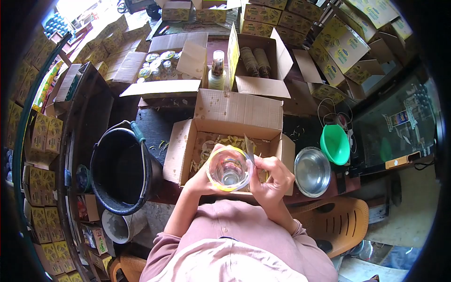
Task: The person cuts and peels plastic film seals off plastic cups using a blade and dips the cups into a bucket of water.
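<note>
The left hand is curled around the side of a clear cup, whose open mouth faces up towards the wearer and whose rim shows yellow along parts of its edge. On the opposite side of the cup, the right hand is closed in a pinch on a thin grey blade, which stands close against the rim; whether its edge is cutting there cannot be told. Just beyond both hands, an open cardboard box holds a loose heap of yellow and pale scraps, so some trimming appears already done, while this cup looks unfinished, with yellow left on its rim. Farther ahead of the left hand, another box holds several clear jars with patterned tops; whether these are finished pieces is unclear. Ahead of the right hand, a third box holds two long stacks, perhaps nested cups not yet worked. A dark bucket stands out to the left of the left hand, and a metal bowl sits just right of the right hand, with a green bowl beyond it.
</note>
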Tool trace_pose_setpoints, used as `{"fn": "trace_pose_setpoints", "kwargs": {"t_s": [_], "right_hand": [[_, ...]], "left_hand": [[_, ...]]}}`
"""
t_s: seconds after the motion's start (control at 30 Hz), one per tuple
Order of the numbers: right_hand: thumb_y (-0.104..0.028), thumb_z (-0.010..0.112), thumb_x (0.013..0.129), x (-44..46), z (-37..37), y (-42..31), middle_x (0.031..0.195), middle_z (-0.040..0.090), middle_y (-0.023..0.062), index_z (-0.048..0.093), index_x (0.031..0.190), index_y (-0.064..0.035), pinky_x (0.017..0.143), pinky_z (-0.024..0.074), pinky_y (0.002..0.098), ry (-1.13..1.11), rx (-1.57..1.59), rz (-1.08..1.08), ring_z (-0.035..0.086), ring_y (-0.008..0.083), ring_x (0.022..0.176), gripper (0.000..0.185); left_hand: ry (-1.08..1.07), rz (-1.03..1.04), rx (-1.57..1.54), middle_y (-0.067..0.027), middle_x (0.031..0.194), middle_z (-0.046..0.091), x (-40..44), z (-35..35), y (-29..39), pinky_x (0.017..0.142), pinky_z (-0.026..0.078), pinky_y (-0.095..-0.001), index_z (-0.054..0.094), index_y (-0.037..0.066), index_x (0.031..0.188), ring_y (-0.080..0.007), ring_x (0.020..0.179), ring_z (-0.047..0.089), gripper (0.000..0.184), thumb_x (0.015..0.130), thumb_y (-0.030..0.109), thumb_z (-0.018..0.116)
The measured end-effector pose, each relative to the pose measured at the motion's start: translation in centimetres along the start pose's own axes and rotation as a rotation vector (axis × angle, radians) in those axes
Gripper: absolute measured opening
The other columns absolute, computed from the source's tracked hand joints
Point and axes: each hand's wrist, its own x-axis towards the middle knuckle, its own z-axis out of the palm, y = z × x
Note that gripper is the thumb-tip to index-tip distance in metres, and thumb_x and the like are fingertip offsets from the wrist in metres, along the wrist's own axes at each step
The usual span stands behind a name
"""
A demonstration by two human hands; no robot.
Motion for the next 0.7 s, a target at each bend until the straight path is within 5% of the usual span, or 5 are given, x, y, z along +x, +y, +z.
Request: {"fn": "trace_pose_setpoints", "kwargs": {"t_s": [0.27,0.47,0.6,0.63,0.7], "right_hand": [[0.003,0.068,0.068,0.4,0.0,-0.5,0.063,0.058,0.0068,0.060,0.076,0.0006,0.043,0.0335,0.0181,0.054,0.002,0.044,0.051,0.0081,0.052,0.012],[0.004,0.067,0.069,0.6,-0.2,0.6,0.066,0.060,0.0090,0.061,0.075,0.0001,0.053,0.0471,0.0255,0.148,0.034,0.196,0.058,0.0144,0.055,0.009],[0.004,0.065,0.068,0.9,-0.6,3.1,0.060,0.057,0.0066,0.047,0.122,-0.0054,0.053,0.0451,0.0236,-0.347,-0.051,0.559,0.054,0.0108,0.053,0.057],[0.004,0.062,0.067,0.3,-0.9,4.3,0.058,0.057,0.0068,0.030,0.135,-0.0108,0.055,0.0481,0.0265,-0.533,-0.262,0.510,0.055,0.0136,0.051,0.076],[0.003,0.062,0.068,-0.2,-1.3,4.4,0.058,0.057,0.0072,0.033,0.133,-0.0095,0.056,0.0489,0.0268,-0.513,-0.227,0.542,0.056,0.0148,0.051,0.073]], "left_hand": [[0.110,-0.048,-0.317,-0.0073,0.115,0.041,0.1,0.1,-1.1,0.091,0.037,-0.0342,0.039,0.005,0.121,-0.0175,0.109,0.042,0.073,0.060,0.022,0.076],[0.142,-0.051,-0.374,-0.0070,0.117,0.039,0.1,-0.6,-1.2,0.090,0.037,-0.0329,0.038,0.003,0.121,-0.0157,0.109,0.041,0.063,0.069,0.021,0.069],[0.238,-0.013,-0.218,-0.0074,0.116,0.039,0.2,-0.9,-0.4,0.089,0.038,-0.0316,0.037,0.004,0.120,-0.0161,0.109,0.042,0.064,0.067,0.015,0.071],[0.267,0.005,-0.104,-0.0077,0.116,0.039,0.1,-0.9,-0.3,0.089,0.038,-0.0313,0.038,0.004,0.120,-0.0163,0.108,0.042,0.065,0.065,0.013,0.072],[0.263,0.061,0.128,-0.0092,0.115,0.039,0.4,-1.2,0.4,0.087,0.041,-0.0311,0.038,0.004,0.119,-0.0178,0.106,0.044,0.069,0.061,0.007,0.075]]}}
